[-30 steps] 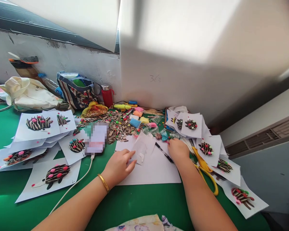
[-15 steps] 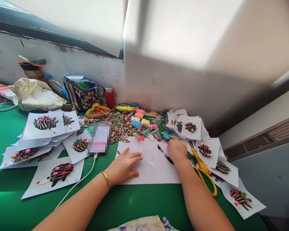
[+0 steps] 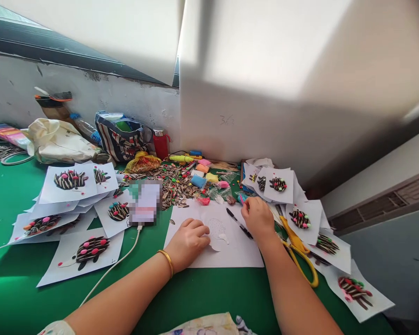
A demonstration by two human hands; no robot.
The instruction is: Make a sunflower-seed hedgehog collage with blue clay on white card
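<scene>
My left hand (image 3: 191,241) has its fingers curled together at the left edge of a small paper sheet with a faint hedgehog-like drawing (image 3: 217,230). The sheet's lower corner bends up beside the fingers. Beneath lies a larger white sheet (image 3: 237,258). My right hand (image 3: 260,217) is closed in a pinch over the upper right of the paper. A bit of pink shows by its fingertips, but what they hold cannot be made out. A black pen (image 3: 239,223) lies on the paper left of that hand. One sunflower seed (image 3: 172,222) rests near the sheet's left edge.
A heap of sunflower seeds (image 3: 176,186) and coloured clay packets (image 3: 198,181) lie behind the paper. Seed-hedgehog cards stand in piles left (image 3: 49,195) and right (image 3: 312,209). Yellow scissors (image 3: 312,274) are beside my right forearm. A phone (image 3: 145,202) trails a white cable.
My left hand has gone from spread flat to curled, slightly right, and the small sheet's corner now lifts. My right hand stays nearly in place. The view has shifted slightly.
</scene>
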